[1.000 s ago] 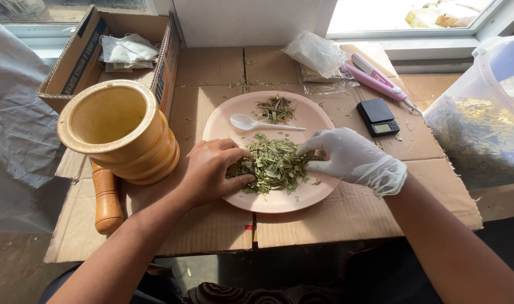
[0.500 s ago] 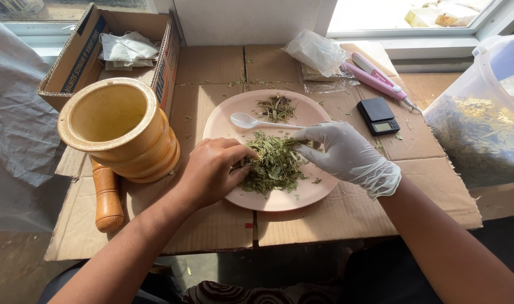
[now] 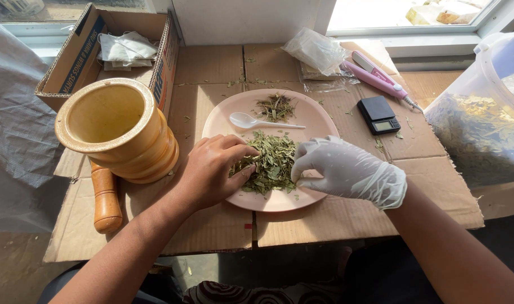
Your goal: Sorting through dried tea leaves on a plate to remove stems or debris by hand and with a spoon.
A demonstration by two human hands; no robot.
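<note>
Head view, bare left hand (image 3: 212,169) grip half-curled on dried leaves (image 3: 271,163), gloved right hand (image 3: 347,169) grip cupped against pile

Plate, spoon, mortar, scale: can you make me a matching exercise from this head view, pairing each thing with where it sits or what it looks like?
Things:
1. white plastic spoon
2. wooden mortar
3. small black scale
4. pile of green dried leaves

Places:
A. standing left of the pink plate, empty
B. on the cardboard, right of the plate
C. between the bare left hand and the gloved right hand
D. lying on the plate, behind the leaves

Pairs: 1-D, 2-A, 3-B, 4-C
</note>
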